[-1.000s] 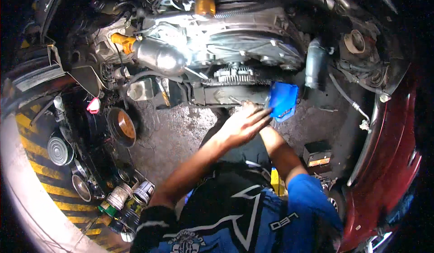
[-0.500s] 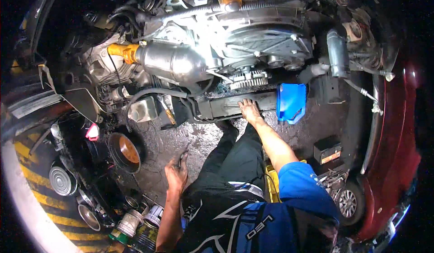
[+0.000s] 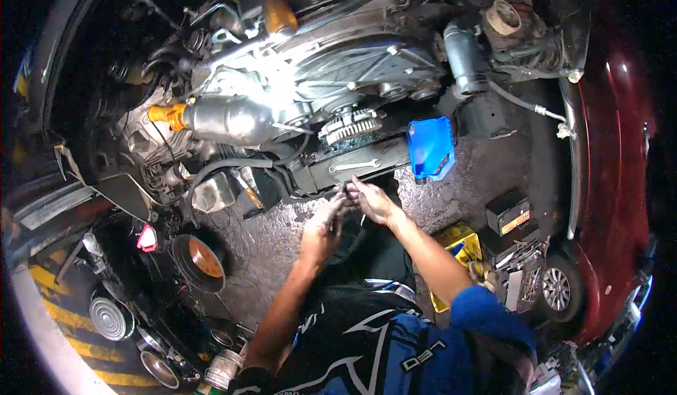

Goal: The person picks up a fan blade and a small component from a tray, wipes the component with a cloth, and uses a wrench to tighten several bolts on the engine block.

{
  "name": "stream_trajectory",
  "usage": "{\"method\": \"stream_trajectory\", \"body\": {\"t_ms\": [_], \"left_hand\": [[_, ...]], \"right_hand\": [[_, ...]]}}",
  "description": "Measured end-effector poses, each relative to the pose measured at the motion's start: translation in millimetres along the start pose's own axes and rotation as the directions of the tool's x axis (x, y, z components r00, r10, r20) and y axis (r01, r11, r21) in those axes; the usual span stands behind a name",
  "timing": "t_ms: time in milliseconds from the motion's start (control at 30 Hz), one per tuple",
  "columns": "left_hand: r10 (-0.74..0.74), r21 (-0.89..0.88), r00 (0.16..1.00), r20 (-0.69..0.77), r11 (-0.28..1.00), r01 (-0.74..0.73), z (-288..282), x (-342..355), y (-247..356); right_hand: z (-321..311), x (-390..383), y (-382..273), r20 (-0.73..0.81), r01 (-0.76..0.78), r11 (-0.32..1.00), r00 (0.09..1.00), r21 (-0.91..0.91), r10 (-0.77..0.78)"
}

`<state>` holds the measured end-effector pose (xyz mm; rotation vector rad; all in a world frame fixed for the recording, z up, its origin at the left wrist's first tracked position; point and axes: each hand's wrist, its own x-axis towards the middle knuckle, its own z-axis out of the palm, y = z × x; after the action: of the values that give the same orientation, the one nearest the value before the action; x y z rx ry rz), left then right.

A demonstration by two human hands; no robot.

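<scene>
My left hand (image 3: 324, 227) and my right hand (image 3: 374, 202) meet in front of the engine, over my dark trousers. Their fingertips are pressed together, and any small item between them is too hidden to make out. Just beyond the fingers, a combination wrench (image 3: 356, 165) lies flat on a dark crossbeam (image 3: 309, 179). A blue plastic jug (image 3: 429, 144) rests at the beam's right end. Above the beam sits a toothed metal pulley (image 3: 349, 128), below the engine cover (image 3: 367, 67).
A silver canister (image 3: 229, 121) with an orange end lies left of the engine. On the floor are a round pan (image 3: 185, 254), a car battery (image 3: 509, 215), a yellow container (image 3: 451, 243) and a pile of tools (image 3: 522, 268). The red car body (image 3: 612, 183) borders the right side.
My right hand has come off the beam and back toward me, uncovering the wrench. My left hand has risen rightward to meet it. The view has shifted and tilted.
</scene>
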<state>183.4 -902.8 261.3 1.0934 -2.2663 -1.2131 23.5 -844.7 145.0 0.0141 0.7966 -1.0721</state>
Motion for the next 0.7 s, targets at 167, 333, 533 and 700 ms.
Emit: {"method": "stream_trajectory", "body": {"t_ms": [167, 333, 533, 700], "left_hand": [[0.258, 0.184, 0.925, 0.280, 0.931, -0.315, 25.0, 41.9, 34.8], [0.294, 0.330, 0.880, 0.374, 0.844, -0.422, 36.2, 73.4, 70.2], [-0.079, 0.261, 0.988, 0.133, 0.964, 0.043, 27.3, 68.4, 68.7], [-0.566, 0.403, 0.817, 0.114, 0.778, 0.483, 4.4, 22.1, 41.1]], "right_hand": [[-1.4, -42.2, -31.2, -0.224, 0.181, 0.949, 0.967, 0.257, -0.123], [-3.9, -53.4, -106.8, -0.376, 0.323, 0.942, 0.865, -0.094, -0.334], [-90.2, 2.6, -181.2, -0.137, 0.081, 0.282, 0.727, -0.956, -0.673], [-114.3, 30.4, -195.3, 0.154, 0.235, 0.055, 0.779, -0.970, -0.608]]}}
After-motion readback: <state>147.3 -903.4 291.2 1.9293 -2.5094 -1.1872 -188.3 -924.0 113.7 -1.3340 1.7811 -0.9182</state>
